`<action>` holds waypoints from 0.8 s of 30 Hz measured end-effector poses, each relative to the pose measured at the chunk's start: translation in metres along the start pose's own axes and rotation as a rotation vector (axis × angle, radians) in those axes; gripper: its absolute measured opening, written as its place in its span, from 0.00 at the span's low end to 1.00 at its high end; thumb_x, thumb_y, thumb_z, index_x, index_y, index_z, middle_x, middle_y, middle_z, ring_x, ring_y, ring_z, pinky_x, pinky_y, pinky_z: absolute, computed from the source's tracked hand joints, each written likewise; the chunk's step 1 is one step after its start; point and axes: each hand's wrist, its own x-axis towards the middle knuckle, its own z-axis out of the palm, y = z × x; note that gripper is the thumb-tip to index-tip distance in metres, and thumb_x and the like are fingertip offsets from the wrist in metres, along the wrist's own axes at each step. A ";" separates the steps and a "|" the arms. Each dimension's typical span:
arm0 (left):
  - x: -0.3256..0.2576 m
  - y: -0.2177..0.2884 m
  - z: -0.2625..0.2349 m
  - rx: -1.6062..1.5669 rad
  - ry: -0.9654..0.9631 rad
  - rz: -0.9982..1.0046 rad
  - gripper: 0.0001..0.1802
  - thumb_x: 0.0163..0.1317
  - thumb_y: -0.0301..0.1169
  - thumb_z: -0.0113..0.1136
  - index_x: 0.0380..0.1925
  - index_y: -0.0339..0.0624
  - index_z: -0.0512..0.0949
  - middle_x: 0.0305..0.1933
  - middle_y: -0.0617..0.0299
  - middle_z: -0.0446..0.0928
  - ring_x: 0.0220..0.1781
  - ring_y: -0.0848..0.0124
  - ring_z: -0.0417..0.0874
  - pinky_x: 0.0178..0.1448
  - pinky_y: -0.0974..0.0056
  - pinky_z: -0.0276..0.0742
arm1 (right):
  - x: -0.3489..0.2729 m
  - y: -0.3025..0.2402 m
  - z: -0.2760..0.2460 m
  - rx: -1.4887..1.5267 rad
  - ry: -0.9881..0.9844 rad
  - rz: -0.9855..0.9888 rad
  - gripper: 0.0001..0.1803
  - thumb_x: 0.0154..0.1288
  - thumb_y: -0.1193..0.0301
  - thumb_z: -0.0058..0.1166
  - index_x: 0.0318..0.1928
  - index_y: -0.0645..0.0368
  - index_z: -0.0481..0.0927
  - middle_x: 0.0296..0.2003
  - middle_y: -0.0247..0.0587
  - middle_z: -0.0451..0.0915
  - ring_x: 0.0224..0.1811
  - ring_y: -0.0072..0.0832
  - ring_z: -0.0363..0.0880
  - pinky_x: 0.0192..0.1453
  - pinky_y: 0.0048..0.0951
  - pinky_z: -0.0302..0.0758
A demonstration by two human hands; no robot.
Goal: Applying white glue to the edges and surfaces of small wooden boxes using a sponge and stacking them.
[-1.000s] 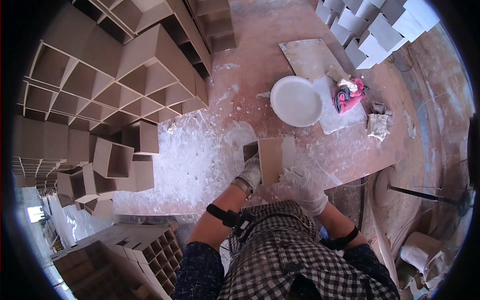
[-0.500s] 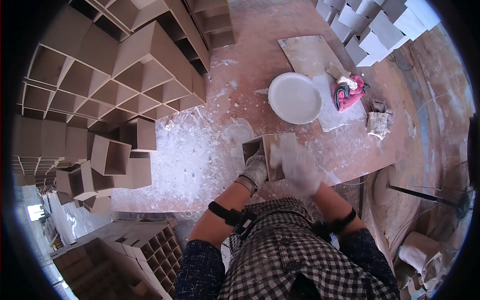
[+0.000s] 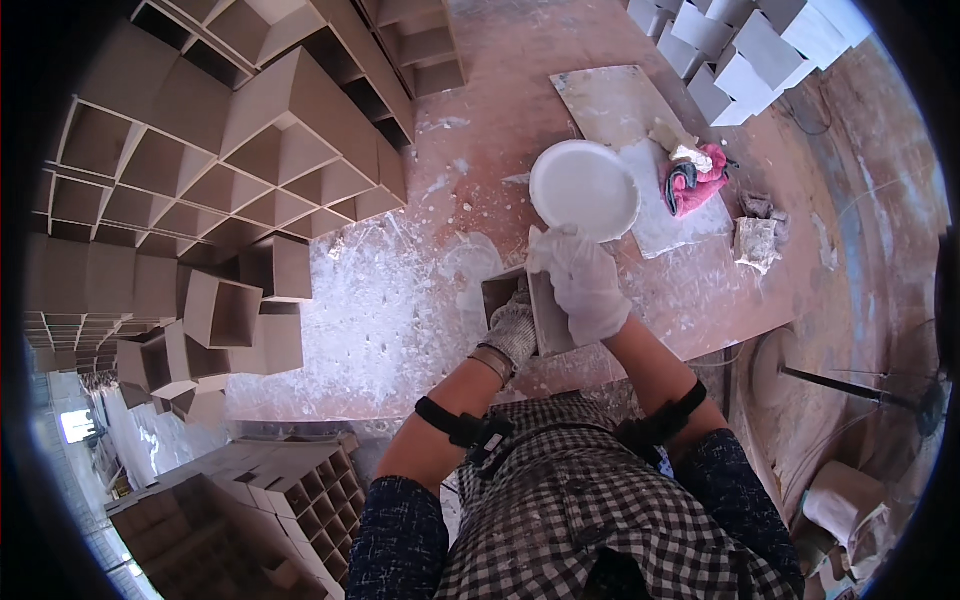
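A brown square clay box [image 3: 503, 298] stands on the dusty reddish table [image 3: 480, 150] right in front of me. My left hand [image 3: 514, 330], in a grey glove, grips the box's near side. My right hand [image 3: 583, 280], in a white glove, presses a small white pad against the box's right wall and top edge. A round white basin [image 3: 583, 188] sits just beyond the box.
Stacks of open brown clay boxes [image 3: 250, 150] fill the left side and far edge. A pink rag [image 3: 697, 180] and a grey slab [image 3: 610, 100] lie by the basin. White blocks [image 3: 745, 45] sit far right. More gridded boxes [image 3: 260, 490] stand lower left.
My right hand has risen from the near table edge up onto the box's right side. The box has shifted slightly away from me, toward the basin.
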 end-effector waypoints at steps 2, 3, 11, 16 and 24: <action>-0.003 0.011 -0.011 0.137 -0.098 0.072 0.32 0.59 0.48 0.52 0.61 0.45 0.63 0.62 0.48 0.67 0.60 0.54 0.72 0.59 0.56 0.70 | -0.003 0.002 0.002 0.077 -0.093 0.164 0.06 0.54 0.73 0.49 0.32 0.49 0.77 0.35 0.36 0.76 0.39 0.37 0.77 0.38 0.37 0.74; -0.006 0.013 -0.017 0.273 -0.190 0.139 0.34 0.59 0.49 0.52 0.62 0.45 0.61 0.61 0.47 0.67 0.61 0.54 0.71 0.59 0.56 0.70 | -0.018 -0.008 -0.001 0.083 -0.095 0.163 0.06 0.54 0.73 0.49 0.32 0.49 0.77 0.35 0.36 0.76 0.39 0.37 0.77 0.38 0.37 0.74; -0.004 0.038 -0.028 0.050 -0.166 -0.076 0.38 0.56 0.53 0.53 0.63 0.44 0.59 0.66 0.47 0.58 0.66 0.51 0.64 0.63 0.52 0.66 | -0.020 0.025 0.007 0.278 -0.208 0.123 0.14 0.54 0.77 0.48 0.42 0.55 0.79 0.41 0.42 0.75 0.39 0.41 0.74 0.42 0.35 0.70; -0.019 0.069 -0.061 0.002 -0.226 -0.239 0.36 0.63 0.51 0.47 0.66 0.45 0.54 0.70 0.49 0.55 0.68 0.56 0.61 0.68 0.61 0.60 | -0.022 0.005 0.000 0.297 -0.007 0.081 0.15 0.52 0.77 0.48 0.41 0.54 0.78 0.39 0.44 0.76 0.39 0.42 0.75 0.42 0.39 0.71; -0.012 0.030 -0.026 0.197 -0.146 -0.062 0.34 0.64 0.49 0.47 0.66 0.46 0.55 0.67 0.51 0.60 0.66 0.56 0.65 0.66 0.61 0.64 | -0.011 -0.010 -0.022 0.069 -0.237 0.023 0.14 0.48 0.78 0.50 0.37 0.49 0.79 0.37 0.38 0.77 0.40 0.37 0.77 0.41 0.36 0.74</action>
